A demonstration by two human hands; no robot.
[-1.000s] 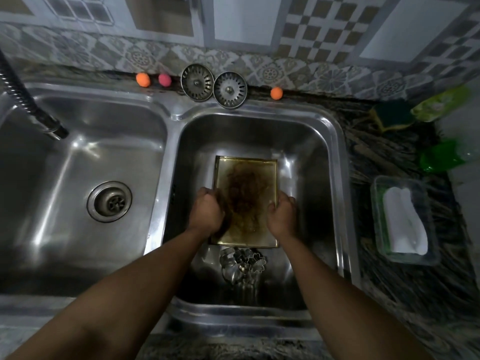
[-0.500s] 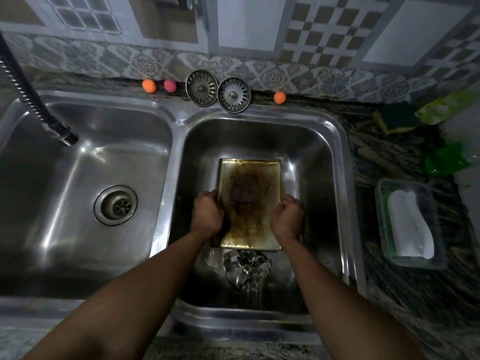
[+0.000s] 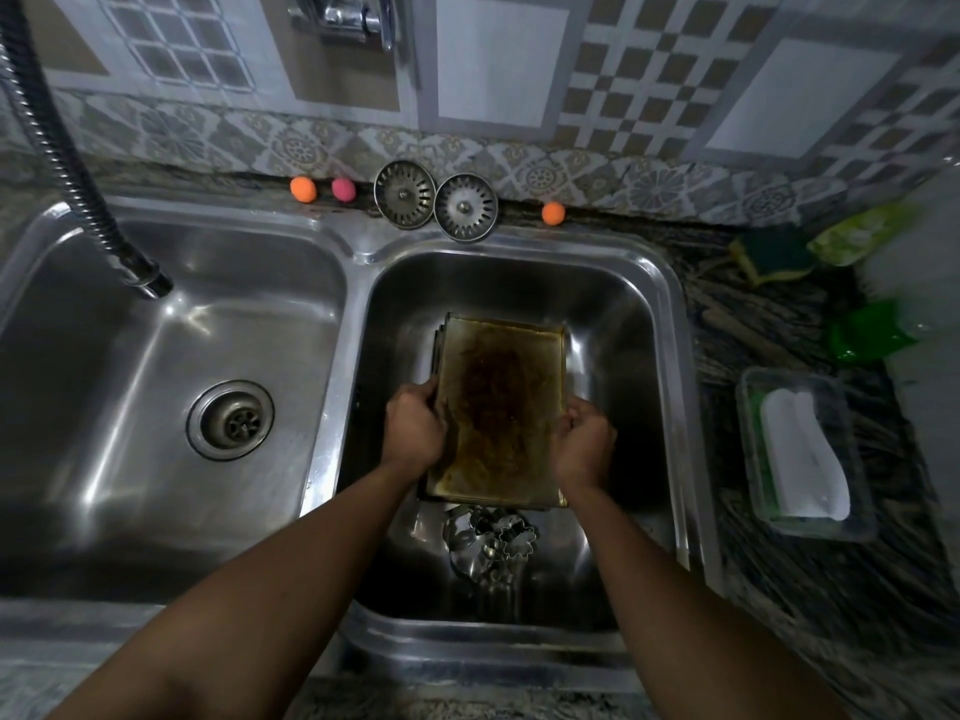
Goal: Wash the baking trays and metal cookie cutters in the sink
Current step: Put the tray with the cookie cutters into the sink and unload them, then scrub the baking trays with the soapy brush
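A stack of rectangular baking trays (image 3: 501,402), the top one stained dark brown, is in the right basin of the steel sink (image 3: 670,304). My left hand (image 3: 415,431) grips the stack's left edge. My right hand (image 3: 584,444) grips its right edge. Several metal cookie cutters (image 3: 491,537) lie on the basin floor just in front of the trays, between my forearms.
The left basin has a drain (image 3: 231,420) and a flexible faucet hose (image 3: 78,179) above it. Two sink strainers (image 3: 434,199) and small coloured balls (image 3: 303,189) stand on the back ledge. A sponge (image 3: 771,252), green packets (image 3: 865,330) and a plastic tub (image 3: 805,449) are on the right counter.
Both hands keep their hold on the trays' sides. The stack has tilted up a little at its far end, showing the edges of the trays beneath.
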